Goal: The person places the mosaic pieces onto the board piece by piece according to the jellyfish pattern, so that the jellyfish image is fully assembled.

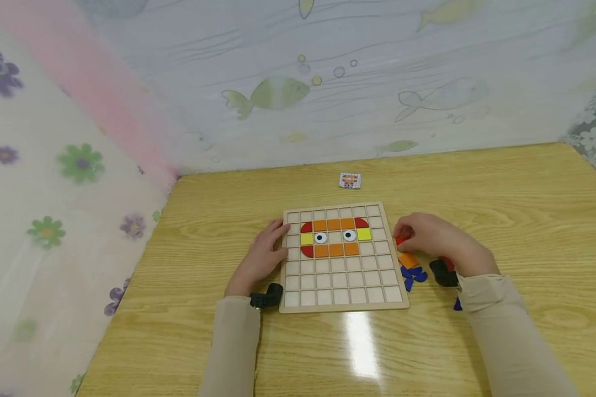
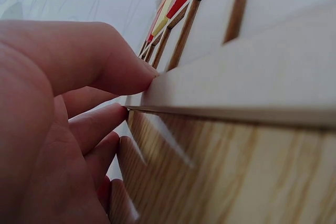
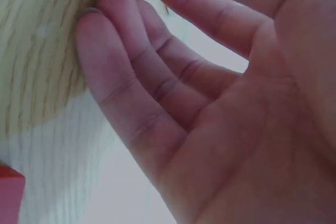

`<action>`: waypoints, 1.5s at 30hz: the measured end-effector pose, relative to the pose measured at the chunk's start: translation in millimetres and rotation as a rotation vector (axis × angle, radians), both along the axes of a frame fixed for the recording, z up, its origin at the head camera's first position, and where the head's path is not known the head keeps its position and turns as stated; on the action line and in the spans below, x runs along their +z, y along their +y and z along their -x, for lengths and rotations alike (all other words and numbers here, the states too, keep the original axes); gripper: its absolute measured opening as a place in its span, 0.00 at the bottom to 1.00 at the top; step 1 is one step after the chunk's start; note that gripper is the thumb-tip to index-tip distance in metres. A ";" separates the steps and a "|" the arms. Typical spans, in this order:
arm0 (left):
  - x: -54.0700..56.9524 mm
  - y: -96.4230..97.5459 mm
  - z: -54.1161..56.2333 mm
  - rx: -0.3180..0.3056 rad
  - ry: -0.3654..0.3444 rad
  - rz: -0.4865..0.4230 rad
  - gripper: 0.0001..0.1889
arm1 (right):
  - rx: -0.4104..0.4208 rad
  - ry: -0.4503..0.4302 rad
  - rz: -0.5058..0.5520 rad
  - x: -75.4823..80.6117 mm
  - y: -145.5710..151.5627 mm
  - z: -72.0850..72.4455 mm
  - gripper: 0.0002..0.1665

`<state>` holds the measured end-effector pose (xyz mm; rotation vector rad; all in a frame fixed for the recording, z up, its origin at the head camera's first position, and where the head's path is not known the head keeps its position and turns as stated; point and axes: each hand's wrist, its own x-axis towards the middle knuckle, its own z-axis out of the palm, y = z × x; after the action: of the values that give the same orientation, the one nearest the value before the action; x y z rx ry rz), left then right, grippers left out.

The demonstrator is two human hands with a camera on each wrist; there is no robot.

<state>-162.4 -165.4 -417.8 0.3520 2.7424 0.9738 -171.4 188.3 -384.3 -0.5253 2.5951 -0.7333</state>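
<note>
One red piece (image 1: 400, 241) is pinched at the fingertips of the right hand (image 1: 433, 239), just beside the right edge of a wooden grid board (image 1: 342, 296). The left hand (image 1: 261, 255) is left unclenched, its thumb and fingers loosely bent and rested against the board's left edge. The board is laid flat on the wood-grained counter (image 1: 308, 358), between the hands. In its upper cells, three orange squares (image 1: 333, 224) are flanked by red quarter-rounds (image 1: 361, 223); below them, two eye discs (image 1: 349, 235) are set between yellow squares (image 1: 364, 234), and under these a further red quarter-round is followed by three more orange squares. Near the right hand, an orange piece (image 1: 408, 261) is bordered by clustered blue pieces (image 1: 417, 275). Another red piece (image 1: 447, 262) is partly hidden by a black wrist-worn device (image 1: 442, 274). A lone blue piece (image 1: 458, 305) is seen beside the right sleeve (image 1: 501, 325). Beyond the board, a small printed card (image 1: 350, 181) is placed.
</note>
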 end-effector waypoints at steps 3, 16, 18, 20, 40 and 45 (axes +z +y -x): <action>-0.5 0.8 0.3 0.000 0.002 -0.002 0.30 | -0.004 0.017 -0.004 -0.2 0.2 0.3 0.12; 0.0 0.8 -0.2 -0.002 0.004 -0.002 0.30 | -0.026 -0.015 0.033 -2.0 0.1 0.0 0.14; -0.3 0.6 0.0 0.000 0.003 -0.003 0.30 | -0.025 -0.018 0.033 -2.5 0.5 0.6 0.14; -0.8 0.5 0.2 -0.001 0.001 -0.005 0.30 | -0.023 -0.019 0.034 -3.0 0.8 1.2 0.14; -0.5 1.3 0.4 0.009 -0.002 -0.009 0.30 | -0.014 0.041 0.056 -3.5 3.0 2.2 0.05; -0.8 1.1 0.3 0.006 0.004 -0.008 0.30 | -0.029 0.076 0.081 -0.4 0.1 2.0 0.10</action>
<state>-162.7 -164.2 -418.5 0.3472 2.7457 0.9875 -173.5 188.4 -384.7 -0.5512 2.6568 -0.8468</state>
